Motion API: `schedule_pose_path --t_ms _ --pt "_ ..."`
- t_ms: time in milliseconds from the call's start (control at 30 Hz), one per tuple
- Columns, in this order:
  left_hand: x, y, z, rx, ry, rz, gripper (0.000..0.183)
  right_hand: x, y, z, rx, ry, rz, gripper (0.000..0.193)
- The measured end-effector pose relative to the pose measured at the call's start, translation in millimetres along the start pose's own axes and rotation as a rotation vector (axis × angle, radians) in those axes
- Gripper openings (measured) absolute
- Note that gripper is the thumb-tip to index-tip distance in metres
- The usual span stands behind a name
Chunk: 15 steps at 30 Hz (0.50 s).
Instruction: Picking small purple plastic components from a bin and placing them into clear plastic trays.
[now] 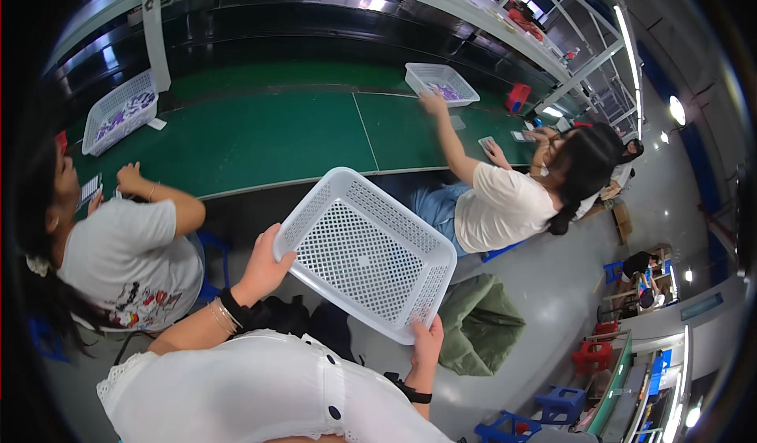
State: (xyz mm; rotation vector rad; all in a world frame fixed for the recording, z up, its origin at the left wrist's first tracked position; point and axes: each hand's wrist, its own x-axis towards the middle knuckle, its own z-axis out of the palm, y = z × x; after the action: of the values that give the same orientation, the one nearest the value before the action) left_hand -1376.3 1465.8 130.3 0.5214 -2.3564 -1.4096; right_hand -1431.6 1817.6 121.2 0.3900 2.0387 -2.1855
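A pale grey-white plastic basket point(363, 261) with a lattice floor and perforated walls is held tilted in front of my body, nothing lying in it. My left hand point(268, 265) grips its rim at the left corner, thumb over the edge. At the near right corner my right hand point(426, 342) is closed on the rim, its fingers partly hidden behind the wall. Both wrists carry black bands.
A green workbench point(276, 139) runs ahead, bearing two white baskets, one left point(121, 113) and one right point(441, 84), with purple-white pieces. Seated people flank me on both sides. A dark green sack point(481, 325) lies on the floor at right, with blue stools point(561, 403) beyond.
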Motion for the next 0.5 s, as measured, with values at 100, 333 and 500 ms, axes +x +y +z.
schedule_pose_path --t_ms 100,333,500 --pt "29 -17 -5 -0.101 0.104 -0.004 0.056 52 -17 24 -0.031 -0.101 0.044 0.046" --pt "133 1 -60 0.032 0.452 -0.066 0.052 185 -61 128 -0.251 -0.436 -0.018 0.047" --pt "194 -23 -148 0.252 0.73 -0.124 0.051 229 -61 232 -0.347 -0.589 0.036 0.051"
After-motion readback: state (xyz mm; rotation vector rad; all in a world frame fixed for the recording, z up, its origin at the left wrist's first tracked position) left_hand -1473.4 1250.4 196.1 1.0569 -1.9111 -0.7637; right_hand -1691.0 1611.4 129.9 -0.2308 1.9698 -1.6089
